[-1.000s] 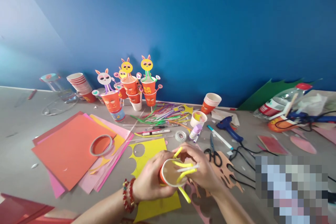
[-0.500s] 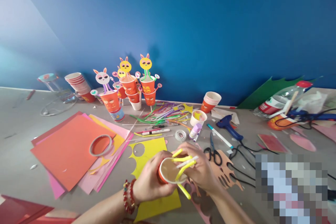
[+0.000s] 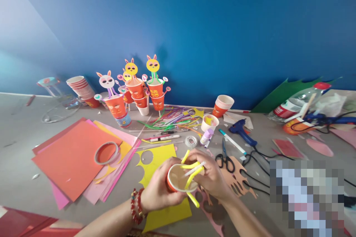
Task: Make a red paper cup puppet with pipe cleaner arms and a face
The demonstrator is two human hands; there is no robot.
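Here, orange paper cup (image 3: pixel 178 182) clasped by left hand (image 3: pixel 158 191), yellow bent straws (image 3: pixel 194 175) pinched by right hand (image 3: pixel 214 179), black-handled scissors (image 3: pixel 226 162) just beside.

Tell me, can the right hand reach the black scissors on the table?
Probably yes. The scissors lie uncovered just beyond the right hand, with nothing between them. But that hand is pinching yellow straws at the paper cup, so it would likely have to let go first.
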